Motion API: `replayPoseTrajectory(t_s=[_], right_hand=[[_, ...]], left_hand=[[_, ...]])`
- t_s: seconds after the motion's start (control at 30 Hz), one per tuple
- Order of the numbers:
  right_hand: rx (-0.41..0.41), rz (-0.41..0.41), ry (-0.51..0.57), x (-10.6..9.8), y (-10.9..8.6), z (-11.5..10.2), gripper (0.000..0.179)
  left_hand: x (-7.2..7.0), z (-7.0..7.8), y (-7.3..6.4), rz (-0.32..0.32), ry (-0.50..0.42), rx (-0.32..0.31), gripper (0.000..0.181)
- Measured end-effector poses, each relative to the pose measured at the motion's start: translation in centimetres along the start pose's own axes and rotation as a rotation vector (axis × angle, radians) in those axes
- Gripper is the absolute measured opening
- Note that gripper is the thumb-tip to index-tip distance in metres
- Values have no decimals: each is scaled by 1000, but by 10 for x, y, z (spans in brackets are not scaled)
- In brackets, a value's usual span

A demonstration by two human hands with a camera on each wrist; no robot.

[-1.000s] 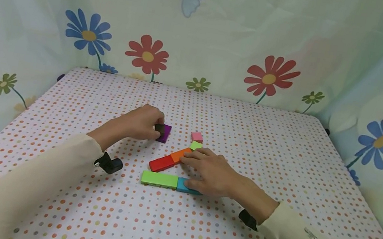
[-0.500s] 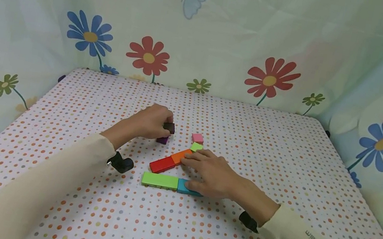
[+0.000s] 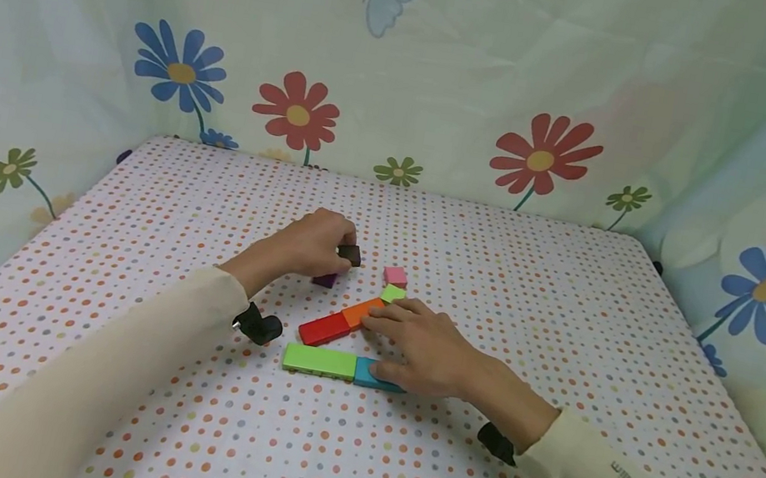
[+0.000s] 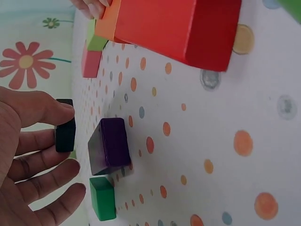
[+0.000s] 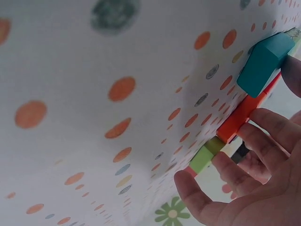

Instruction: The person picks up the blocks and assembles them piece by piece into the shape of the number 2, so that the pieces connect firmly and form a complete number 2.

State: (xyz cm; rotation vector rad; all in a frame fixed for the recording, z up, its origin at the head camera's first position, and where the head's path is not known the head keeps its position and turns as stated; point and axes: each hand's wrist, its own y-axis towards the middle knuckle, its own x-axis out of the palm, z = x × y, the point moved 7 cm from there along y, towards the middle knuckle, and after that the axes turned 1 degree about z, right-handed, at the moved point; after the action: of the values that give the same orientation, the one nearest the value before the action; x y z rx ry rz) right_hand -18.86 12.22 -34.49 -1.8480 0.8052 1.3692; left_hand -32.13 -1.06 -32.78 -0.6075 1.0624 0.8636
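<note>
My left hand (image 3: 316, 245) pinches a small black block (image 3: 350, 255) between thumb and fingers, held above the table in the left wrist view (image 4: 66, 132). Below it a purple block (image 4: 115, 143) lies on the cloth, partly covered by the hand in the head view, with a green block (image 4: 103, 198) beside it. My right hand (image 3: 428, 351) spreads its fingers over the row: fingertips at the orange block (image 3: 357, 315), thumb on the blue block (image 3: 364, 372). A red block (image 3: 324, 329) adjoins the orange one. Beyond sit a light green block (image 3: 392, 294) and a pink block (image 3: 394, 276).
A long light green block (image 3: 319, 361) lies end to end with the blue one, nearest the person. The table has a dotted cloth (image 3: 316, 456). Behind it hangs a flowered curtain (image 3: 445, 46).
The left hand has lifted the black block from over the purple one and carried it right, toward the pink block. The right hand stays in place.
</note>
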Motion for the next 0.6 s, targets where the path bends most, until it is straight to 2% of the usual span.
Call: replayPoseTrajectory(t_s=[0.3,0.6], right_hand=[[0,10,6,0,0,2,62],[-20,19,5,0,0,1,61]], left_hand=[[8,5,10,-10,13,30,23],[12,6,17,14,43,4,22]])
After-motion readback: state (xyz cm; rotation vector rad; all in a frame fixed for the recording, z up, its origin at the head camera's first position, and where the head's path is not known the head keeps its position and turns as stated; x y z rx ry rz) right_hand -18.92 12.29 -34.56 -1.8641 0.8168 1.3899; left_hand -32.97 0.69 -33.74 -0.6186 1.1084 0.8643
